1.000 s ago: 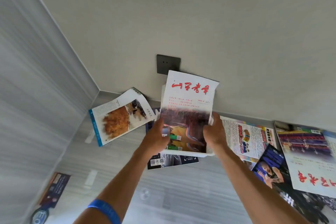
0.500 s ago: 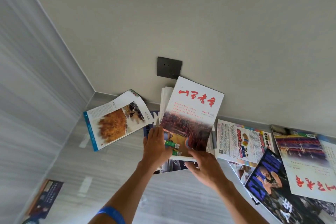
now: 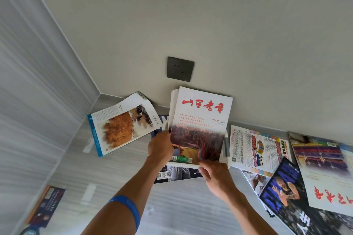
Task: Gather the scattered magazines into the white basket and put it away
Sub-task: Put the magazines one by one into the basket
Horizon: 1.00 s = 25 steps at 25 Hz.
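The white basket [image 3: 183, 165] stands by the wall with several magazines upright in it. The front one is a white magazine with red characters [image 3: 202, 118]. My left hand [image 3: 160, 148] grips the basket's left side beside the stack. My right hand [image 3: 214, 175] holds the basket's front lower edge, with its fingertips on the front magazine's bottom. More magazines lie around on the floor: an open one with an orange picture [image 3: 122, 129], a dark one under the basket [image 3: 177, 175], a colourful one [image 3: 257, 149] and a blue basketball one [image 3: 282, 194].
A dark wall socket [image 3: 180, 68] sits just above the basket. Another white magazine with red characters [image 3: 324, 179] lies at the far right. A dark magazine [image 3: 45, 204] lies near the left wall panel. Grey wood floor shows between my arms.
The basket with its magazines has come down and back toward the wall. My right hand slid from the basket's right side to its front lower edge.
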Each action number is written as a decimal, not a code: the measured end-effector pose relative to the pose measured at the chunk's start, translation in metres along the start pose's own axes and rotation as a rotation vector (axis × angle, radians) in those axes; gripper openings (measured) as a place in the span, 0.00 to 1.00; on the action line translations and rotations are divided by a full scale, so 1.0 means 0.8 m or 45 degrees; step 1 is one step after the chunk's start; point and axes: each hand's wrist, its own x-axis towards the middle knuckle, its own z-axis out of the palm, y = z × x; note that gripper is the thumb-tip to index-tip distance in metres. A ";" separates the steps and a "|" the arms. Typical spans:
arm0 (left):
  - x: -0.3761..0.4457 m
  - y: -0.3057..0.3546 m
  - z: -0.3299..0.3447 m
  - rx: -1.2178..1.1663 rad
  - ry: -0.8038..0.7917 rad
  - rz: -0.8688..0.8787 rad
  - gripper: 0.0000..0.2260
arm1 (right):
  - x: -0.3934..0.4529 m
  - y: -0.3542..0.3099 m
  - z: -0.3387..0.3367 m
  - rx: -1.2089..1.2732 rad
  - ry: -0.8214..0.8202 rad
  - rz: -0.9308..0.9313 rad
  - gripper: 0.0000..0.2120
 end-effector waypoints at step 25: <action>-0.157 -0.190 0.062 0.521 -0.092 -0.078 0.21 | -0.033 -0.028 0.014 -0.222 0.295 -0.180 0.18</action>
